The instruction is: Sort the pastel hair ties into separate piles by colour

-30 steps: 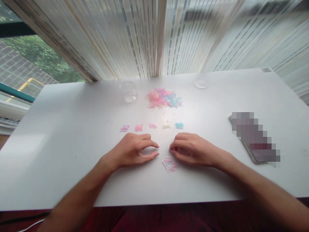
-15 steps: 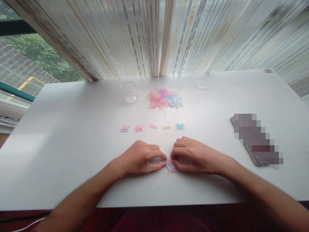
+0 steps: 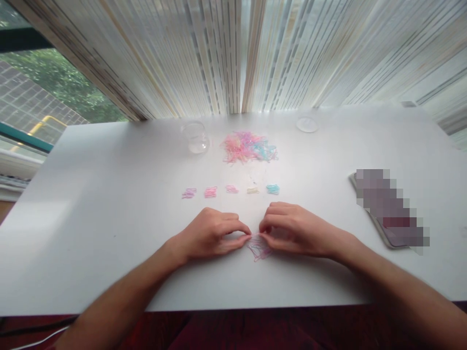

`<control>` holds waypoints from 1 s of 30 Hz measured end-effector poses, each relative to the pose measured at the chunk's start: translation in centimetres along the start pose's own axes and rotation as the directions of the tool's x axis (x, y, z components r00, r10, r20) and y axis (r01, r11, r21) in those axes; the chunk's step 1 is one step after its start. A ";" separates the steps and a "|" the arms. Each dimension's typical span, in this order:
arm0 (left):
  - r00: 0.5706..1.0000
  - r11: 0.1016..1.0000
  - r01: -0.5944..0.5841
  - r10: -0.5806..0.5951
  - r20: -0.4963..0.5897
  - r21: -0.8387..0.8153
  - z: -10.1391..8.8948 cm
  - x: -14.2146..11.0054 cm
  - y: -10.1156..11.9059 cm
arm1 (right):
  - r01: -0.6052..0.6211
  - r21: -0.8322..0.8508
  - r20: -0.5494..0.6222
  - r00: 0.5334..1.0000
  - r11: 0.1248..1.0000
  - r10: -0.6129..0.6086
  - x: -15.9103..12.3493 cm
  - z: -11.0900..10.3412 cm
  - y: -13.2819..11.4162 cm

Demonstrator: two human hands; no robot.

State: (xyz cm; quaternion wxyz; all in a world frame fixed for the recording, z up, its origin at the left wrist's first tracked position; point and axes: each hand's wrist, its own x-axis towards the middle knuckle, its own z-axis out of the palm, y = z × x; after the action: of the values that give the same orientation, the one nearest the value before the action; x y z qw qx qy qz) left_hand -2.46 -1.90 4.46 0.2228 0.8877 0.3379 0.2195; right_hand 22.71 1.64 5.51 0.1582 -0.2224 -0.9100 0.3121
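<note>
My left hand (image 3: 215, 233) and my right hand (image 3: 292, 231) face each other near the front of the white table (image 3: 146, 160). Thumb and forefinger of each are pinched together, with a thin pinkish rubber band seemingly held between the fingertips. Just below them lies a small pile of purple, pink and bluish rubber bands (image 3: 260, 250). Beyond my hands is a row of small sorted bunches: purple (image 3: 188, 193), bright pink (image 3: 210, 192), pale pink (image 3: 231, 189), yellowish (image 3: 252, 190) and turquoise (image 3: 273, 189). A larger mixed heap of rubber bands (image 3: 248, 147) lies farther back.
A clear round container (image 3: 196, 138) stands at the back, left of the heap. A clear lid (image 3: 307, 125) lies at the back right. To the right rests a phone-shaped object (image 3: 392, 214), blurred out. A striped curtain (image 3: 219, 58) hangs along the table's far edge.
Both hands have risen slightly away from the small pile, and my right fingertips have moved off it. More of the pile's bands now show, spread a little wider.
</note>
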 end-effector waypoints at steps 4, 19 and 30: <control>0.998 0.999 0.038 -0.039 -0.041 -0.020 -0.2 0.1 0.1 | -0.002 -0.021 -0.051 0.999 1.000 0.001 0.0 0.1 0.0; 0.992 0.998 -0.045 0.049 -0.118 0.035 0.1 0.0 -0.5 | -0.045 0.078 -0.027 0.999 0.996 0.048 -0.1 0.1 0.1; 0.990 0.998 -0.041 0.047 -0.136 0.045 0.1 0.1 -0.5 | -0.049 0.081 -0.003 0.999 0.996 0.050 0.0 0.1 -0.1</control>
State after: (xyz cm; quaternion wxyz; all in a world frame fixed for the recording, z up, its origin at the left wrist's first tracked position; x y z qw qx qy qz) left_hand -2.63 -1.50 4.14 0.1755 0.8822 0.3373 0.2777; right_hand 22.70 1.53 5.50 0.1613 -0.2391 -0.8905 0.3518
